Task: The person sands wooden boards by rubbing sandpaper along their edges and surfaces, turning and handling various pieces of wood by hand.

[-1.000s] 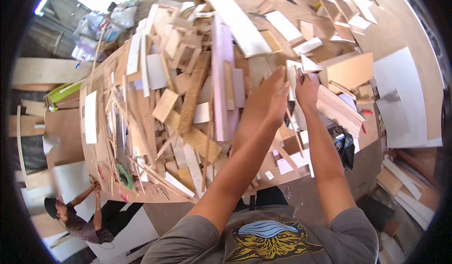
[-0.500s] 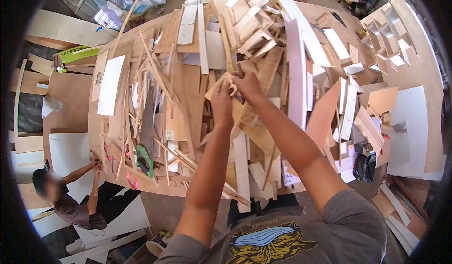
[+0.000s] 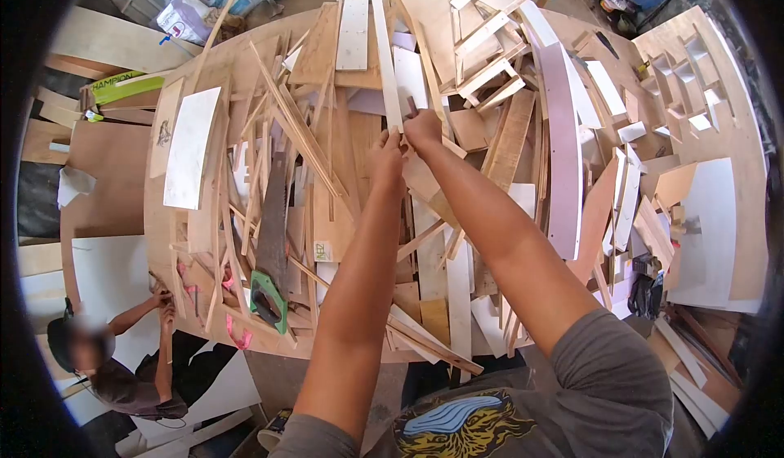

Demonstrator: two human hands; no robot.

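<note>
My left hand point(image 3: 389, 154) is closed at the near end of a long white wooden strip point(image 3: 384, 66), which stretches away across the heap. Close beside it, my right hand point(image 3: 424, 130) is in a fist, and a short dark brown stick point(image 3: 412, 106) pokes up from it. Its lower part is hidden by the fingers. Scrap wood lies under and around both hands. A white board with small holes point(image 3: 353, 33) is at the strip's left, and a stack of small wooden frames point(image 3: 490, 42) sits to the right.
A green-handled handsaw point(image 3: 269, 301) lies on the left among thin sticks. A long pale purple board point(image 3: 563, 156) curves along the right. At the lower left another person point(image 3: 122, 368) has both hands at the table edge. A compartmented wooden piece point(image 3: 686, 70) stands far right.
My left hand has let go of a small angular plywood piece and now grips the white strip. The view has shifted, and the small frames appear farther right. My right hand keeps the brown stick.
</note>
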